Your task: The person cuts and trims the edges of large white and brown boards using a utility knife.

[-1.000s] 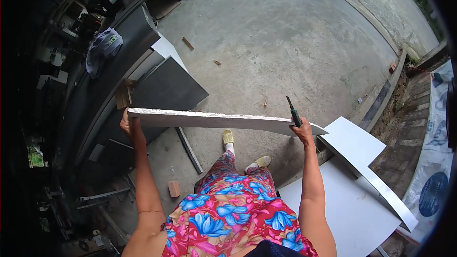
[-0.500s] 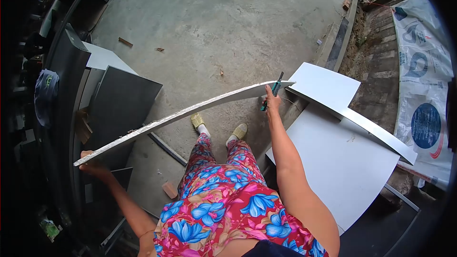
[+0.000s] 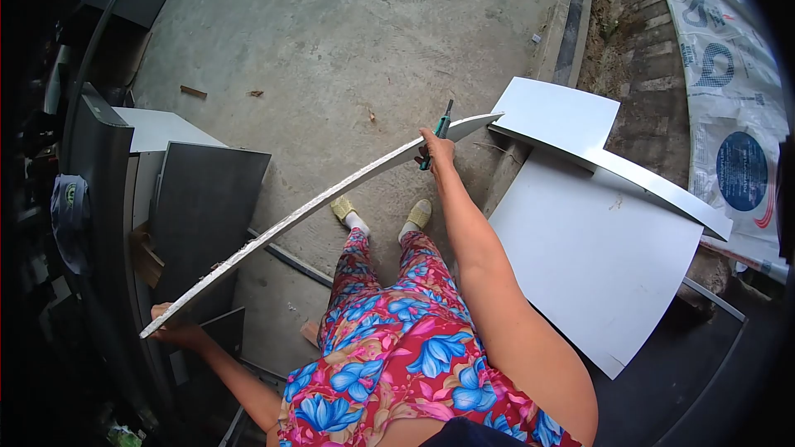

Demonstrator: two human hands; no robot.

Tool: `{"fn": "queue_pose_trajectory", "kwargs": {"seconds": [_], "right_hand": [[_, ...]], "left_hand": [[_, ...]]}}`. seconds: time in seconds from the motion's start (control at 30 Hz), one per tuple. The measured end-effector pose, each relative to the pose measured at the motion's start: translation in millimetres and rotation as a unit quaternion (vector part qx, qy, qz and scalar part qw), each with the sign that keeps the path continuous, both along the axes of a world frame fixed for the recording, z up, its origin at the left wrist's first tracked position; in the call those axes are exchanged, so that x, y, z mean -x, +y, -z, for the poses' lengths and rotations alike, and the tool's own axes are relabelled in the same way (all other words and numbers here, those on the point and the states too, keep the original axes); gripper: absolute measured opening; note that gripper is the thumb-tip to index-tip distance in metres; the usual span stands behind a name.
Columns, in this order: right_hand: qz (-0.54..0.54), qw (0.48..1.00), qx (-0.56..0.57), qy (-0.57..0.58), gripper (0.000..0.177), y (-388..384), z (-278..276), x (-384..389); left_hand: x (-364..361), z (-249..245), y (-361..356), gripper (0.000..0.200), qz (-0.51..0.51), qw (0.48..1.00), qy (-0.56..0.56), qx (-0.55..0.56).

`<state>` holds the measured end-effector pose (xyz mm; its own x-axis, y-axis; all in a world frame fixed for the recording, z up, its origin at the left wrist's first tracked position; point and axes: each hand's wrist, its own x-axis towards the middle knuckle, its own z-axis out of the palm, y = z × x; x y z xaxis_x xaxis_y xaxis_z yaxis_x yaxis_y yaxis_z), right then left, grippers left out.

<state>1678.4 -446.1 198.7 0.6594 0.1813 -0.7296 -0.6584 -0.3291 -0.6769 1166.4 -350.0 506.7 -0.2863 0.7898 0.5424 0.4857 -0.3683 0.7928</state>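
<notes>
A long panel board (image 3: 319,209) is held on edge in front of me, its rough pale edge facing up. My left hand (image 3: 178,331) is closed around the near left end. Toward the far right end, my right hand (image 3: 440,151) grips the board and also holds a teal-and-black hand tool (image 3: 443,127) with a narrow dark tip pointing up and away. The board's far tip overlaps the corner of a small white panel (image 3: 559,114) in this view.
A large white panel (image 3: 592,248) lies on my right, with a narrow white strip (image 3: 662,190) over it. Dark panels (image 3: 207,207) lean at the left. A dark bar (image 3: 294,261) and wood scraps (image 3: 194,92) lie on the concrete floor (image 3: 331,41). Printed sacking (image 3: 720,83) covers the far right.
The board has swung: its right end is farther away, its left end nearer to me. My right hand has moved left and forward along with the tool; both hands keep their grip.
</notes>
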Motion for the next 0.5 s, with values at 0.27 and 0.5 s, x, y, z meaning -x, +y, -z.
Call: {"fn": "queue_pose_trajectory", "kwargs": {"seconds": [0.27, 0.5], "right_hand": [[-0.011, 0.999, -0.017, 0.027, 0.024, -23, 13, 4], [0.029, 0.997, -0.048, 0.054, 0.029, -62, -10, 28]], "left_hand": [[16, 6, 12, 0.066, 0.092, 0.996, 0.007, -0.009], [24, 6, 14, 0.07, 0.196, 0.976, -0.089, -0.019]]}}
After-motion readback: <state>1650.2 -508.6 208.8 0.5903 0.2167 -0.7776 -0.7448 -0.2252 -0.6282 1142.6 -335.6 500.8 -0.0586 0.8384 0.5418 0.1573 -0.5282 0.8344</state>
